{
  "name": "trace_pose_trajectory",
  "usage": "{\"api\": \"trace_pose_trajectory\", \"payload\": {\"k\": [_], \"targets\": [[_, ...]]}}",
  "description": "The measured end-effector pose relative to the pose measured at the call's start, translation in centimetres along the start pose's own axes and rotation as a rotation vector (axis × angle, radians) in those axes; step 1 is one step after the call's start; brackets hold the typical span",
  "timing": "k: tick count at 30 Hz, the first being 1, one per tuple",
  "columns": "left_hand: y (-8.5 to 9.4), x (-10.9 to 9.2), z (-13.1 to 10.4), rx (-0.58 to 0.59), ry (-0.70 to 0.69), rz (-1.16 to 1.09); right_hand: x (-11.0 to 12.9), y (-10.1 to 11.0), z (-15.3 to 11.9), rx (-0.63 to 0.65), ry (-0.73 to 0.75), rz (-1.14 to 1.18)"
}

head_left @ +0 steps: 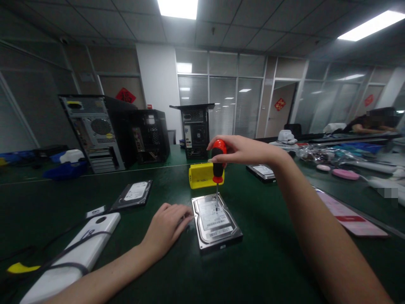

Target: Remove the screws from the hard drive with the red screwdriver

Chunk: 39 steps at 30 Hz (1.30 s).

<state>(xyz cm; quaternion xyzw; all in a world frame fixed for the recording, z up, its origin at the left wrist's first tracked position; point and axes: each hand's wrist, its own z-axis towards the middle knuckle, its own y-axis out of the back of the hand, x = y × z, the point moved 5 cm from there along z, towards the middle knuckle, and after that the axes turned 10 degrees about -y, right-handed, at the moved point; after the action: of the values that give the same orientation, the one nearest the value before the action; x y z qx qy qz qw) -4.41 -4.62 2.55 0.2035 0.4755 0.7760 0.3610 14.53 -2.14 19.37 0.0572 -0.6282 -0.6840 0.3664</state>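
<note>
A silver hard drive (211, 232) lies label up on the green table in front of me. My right hand (232, 148) grips a red and black screwdriver (218, 169) from above. The screwdriver stands upright, its tip at the drive's label. On the table, at the drive's left edge, rests my left hand (169, 223), fingers loosely curled with the fingertips by the drive's side. Whether anything is between those fingers is hidden. Just behind the drive sits a yellow plastic bin (199, 176).
Other hard drives lie to the left (136, 192) and right (264, 171). A white power strip (91, 236) with a black cable is at front left. Computer cases (101, 131) stand behind. A pink pad (351, 211) lies at right. Another person (373, 122) leans over a far table.
</note>
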Motion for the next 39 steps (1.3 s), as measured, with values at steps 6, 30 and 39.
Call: {"api": "trace_pose_trajectory", "payload": {"k": [6,30,39], "targets": [[0.9,0.5,-0.1,0.198,0.153,-0.143,-0.2,0.1,0.0,-0.003,0.019,-0.018],[1.4,-0.1,0.1,0.284,-0.042,0.041,-0.2,0.0,0.0,-0.014,-0.008,-0.036],[1.2,0.2,0.0,0.254,-0.065,0.060,-0.1,0.0,0.1,-0.024,0.002,-0.030]]}}
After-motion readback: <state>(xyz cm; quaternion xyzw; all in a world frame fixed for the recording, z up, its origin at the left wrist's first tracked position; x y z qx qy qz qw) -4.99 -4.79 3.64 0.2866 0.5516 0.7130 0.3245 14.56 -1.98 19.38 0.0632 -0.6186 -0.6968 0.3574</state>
